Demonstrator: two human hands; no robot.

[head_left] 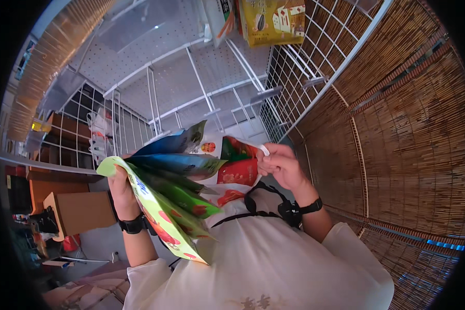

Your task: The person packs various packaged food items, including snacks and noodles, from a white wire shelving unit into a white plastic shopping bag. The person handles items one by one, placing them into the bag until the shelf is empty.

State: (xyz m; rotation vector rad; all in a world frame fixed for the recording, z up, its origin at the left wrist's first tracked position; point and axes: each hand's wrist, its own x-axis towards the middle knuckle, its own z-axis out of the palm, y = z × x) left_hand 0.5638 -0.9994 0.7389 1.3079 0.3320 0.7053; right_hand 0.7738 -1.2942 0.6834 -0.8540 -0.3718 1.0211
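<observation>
My left hand (pixel 120 187) is closed on the top edges of several flat snack packets. The nearest is a light green packet (pixel 163 217) with red fruit pictures; darker green packets (pixel 186 199) and blue packets (pixel 178 157) fan out behind it. My right hand (pixel 284 166) is closed on the white edge or handle of a plastic bag (pixel 264 151), and its fingers pinch together. Red packets (pixel 240 171) show at that bag, just left of my right hand. The bag's lower part is partly hidden by the green packets.
A white wire display rack (pixel 191 67) with hooks stands ahead. Yellow snack packets (pixel 272 23) hang at its top. A woven reed blind (pixel 413 129) covers the right side. At left are a cardboard box (pixel 85 213) and a tall wrapped roll (pixel 51 67).
</observation>
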